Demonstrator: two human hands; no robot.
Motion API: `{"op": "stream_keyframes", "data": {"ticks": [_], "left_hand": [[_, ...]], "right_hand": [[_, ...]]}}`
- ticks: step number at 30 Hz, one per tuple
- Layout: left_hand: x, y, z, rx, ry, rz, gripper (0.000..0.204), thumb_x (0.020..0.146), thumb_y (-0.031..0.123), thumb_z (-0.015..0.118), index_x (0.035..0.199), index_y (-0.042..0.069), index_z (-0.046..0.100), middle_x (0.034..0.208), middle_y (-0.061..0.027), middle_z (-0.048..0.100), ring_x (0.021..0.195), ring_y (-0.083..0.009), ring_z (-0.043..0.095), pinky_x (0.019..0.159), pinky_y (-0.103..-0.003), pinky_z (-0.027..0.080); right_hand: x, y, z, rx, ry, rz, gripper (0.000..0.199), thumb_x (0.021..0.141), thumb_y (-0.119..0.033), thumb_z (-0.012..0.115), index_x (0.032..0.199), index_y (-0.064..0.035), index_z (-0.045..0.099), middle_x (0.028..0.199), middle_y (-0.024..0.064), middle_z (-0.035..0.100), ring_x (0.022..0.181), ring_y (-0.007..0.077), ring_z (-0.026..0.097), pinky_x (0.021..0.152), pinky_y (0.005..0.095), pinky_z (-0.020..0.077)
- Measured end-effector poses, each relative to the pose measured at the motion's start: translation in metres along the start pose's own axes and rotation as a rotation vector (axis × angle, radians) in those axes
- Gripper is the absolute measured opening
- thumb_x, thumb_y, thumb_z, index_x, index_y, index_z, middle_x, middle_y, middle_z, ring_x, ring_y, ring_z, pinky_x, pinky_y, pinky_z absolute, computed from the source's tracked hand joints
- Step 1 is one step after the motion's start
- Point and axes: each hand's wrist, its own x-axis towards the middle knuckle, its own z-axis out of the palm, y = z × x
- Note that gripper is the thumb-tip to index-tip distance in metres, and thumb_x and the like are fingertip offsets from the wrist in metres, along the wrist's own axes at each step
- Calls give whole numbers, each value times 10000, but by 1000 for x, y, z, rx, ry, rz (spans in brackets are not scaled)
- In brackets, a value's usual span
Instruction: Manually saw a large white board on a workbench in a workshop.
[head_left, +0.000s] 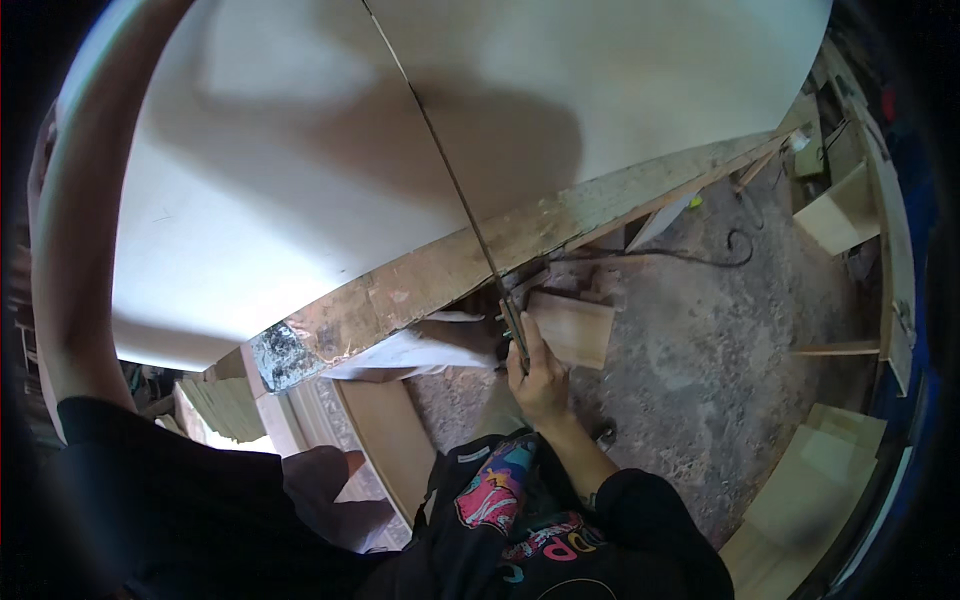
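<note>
A large white sheet (pixel 300 180) lies on a bench with a worn wooden front edge (pixel 430 275). A thin dark line (pixel 440 160) runs straight across the sheet from the far side to that edge; I cannot tell if it is a cord or a narrow strip. My right hand (pixel 537 378) is just below the bench edge, fingers closed on the near end of this line, where a small dark tool (pixel 515 325) sits. My left arm (pixel 75 250) stretches up along the left rim of the picture, and its hand is out of sight.
A light wooden block (pixel 572 328) lies on the dusty concrete floor (pixel 700 360) under the bench edge. A black cable (pixel 720 258) snakes across the floor. Wooden boxes (pixel 845 210) stand at right, plywood panels (pixel 810 490) at lower right, stacked boards (pixel 225 405) at lower left.
</note>
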Motion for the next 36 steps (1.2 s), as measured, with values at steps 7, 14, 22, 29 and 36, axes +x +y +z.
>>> {"op": "stream_keyframes", "data": {"ticks": [7,14,22,29,36], "left_hand": [[-35,-26,39,-469,-97,-19,377,845,290,705,636,1,583,703,-116,509,735,-263,529,822,-427,397],[-11,-11,-52,-448,-87,26,141,852,134,669,750,36,660,832,-57,653,858,-239,622,1012,-396,420],[-93,26,-88,0,536,-681,317,836,139,741,1140,64,697,1223,-131,657,1164,-303,610,1004,-394,462],[-190,257,-8,-338,319,-1227,428,813,140,761,1224,99,646,1286,-145,606,1265,-312,515,1049,-415,424],[-92,159,-24,92,382,-667,411,856,245,743,1233,116,642,1249,-157,628,1120,-322,602,929,-437,497]], "right_hand": [[-14,-2,-20,7,-116,50,480,943,-167,592,1382,-11,475,1006,277,674,859,438,677,684,467,547],[-16,-1,-35,-66,0,-85,512,932,-183,592,1418,-85,465,832,192,703,638,390,668,535,485,530],[-6,-6,-49,7,-128,0,500,952,-214,570,1427,-105,458,946,228,694,780,420,672,632,495,541],[20,-16,-81,216,-297,105,592,931,-203,595,1470,-84,382,1043,249,672,916,425,675,803,463,519],[16,-15,-102,306,-355,170,605,904,-179,632,1455,-60,412,1073,195,683,952,301,681,854,384,513]]}}
